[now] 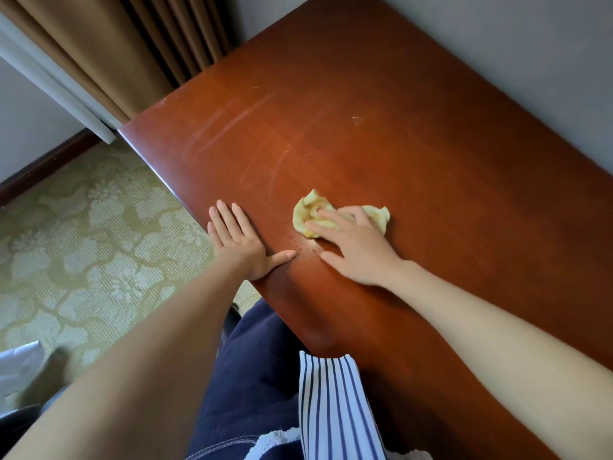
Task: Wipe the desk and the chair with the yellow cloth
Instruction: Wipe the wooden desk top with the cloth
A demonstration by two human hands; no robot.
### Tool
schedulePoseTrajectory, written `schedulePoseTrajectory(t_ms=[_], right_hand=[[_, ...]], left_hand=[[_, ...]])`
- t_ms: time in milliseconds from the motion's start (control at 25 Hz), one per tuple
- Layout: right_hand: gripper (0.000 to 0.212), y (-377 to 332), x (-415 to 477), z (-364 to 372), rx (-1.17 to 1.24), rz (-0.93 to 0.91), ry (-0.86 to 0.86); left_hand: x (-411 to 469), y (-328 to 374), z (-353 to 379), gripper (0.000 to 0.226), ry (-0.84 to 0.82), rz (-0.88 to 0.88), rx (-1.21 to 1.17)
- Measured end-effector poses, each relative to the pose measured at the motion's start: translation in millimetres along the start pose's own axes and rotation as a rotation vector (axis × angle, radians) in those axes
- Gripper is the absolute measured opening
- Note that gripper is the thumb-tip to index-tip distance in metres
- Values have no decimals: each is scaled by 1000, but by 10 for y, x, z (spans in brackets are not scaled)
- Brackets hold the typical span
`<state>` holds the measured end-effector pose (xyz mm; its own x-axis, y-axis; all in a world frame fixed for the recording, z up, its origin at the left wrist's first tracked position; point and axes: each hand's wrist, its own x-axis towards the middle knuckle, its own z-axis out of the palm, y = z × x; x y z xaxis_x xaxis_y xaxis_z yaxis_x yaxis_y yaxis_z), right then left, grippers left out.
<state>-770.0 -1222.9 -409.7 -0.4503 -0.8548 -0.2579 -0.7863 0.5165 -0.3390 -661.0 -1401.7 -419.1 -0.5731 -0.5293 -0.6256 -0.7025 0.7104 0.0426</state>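
Observation:
A crumpled yellow cloth lies on the reddish-brown wooden desk, near its front edge. My right hand lies on top of the cloth with straight, spread fingers pressing it against the desk top. To the left, my left hand rests flat on the desk at its front edge, fingers straight, thumb out toward the right hand. Pale streaks show on the desk surface beyond the cloth. The chair is not in view.
Brown curtains hang at the desk's far left end, beside a white window frame. A grey wall runs along the desk's back edge. Patterned green carpet covers the floor on the left. A plastic bag lies at lower left.

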Motion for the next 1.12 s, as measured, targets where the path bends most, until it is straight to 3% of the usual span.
schedulePoseTrajectory(t_ms=[320,600,840,1120], right_hand=[[44,-20,-383,118,49,-132,110],[40,-84,430,-131,-12,-102,208],[40,-310,1351,-186,132,61,252],[54,-415,1473,-234,-24,-211,85]], left_hand=[[-55,46,62,146,15,23,-4],[-45,75,83,144,40,34,-9],[-62,57,152,141,56,38,-38],[6,20,82,141,35,3,-6]])
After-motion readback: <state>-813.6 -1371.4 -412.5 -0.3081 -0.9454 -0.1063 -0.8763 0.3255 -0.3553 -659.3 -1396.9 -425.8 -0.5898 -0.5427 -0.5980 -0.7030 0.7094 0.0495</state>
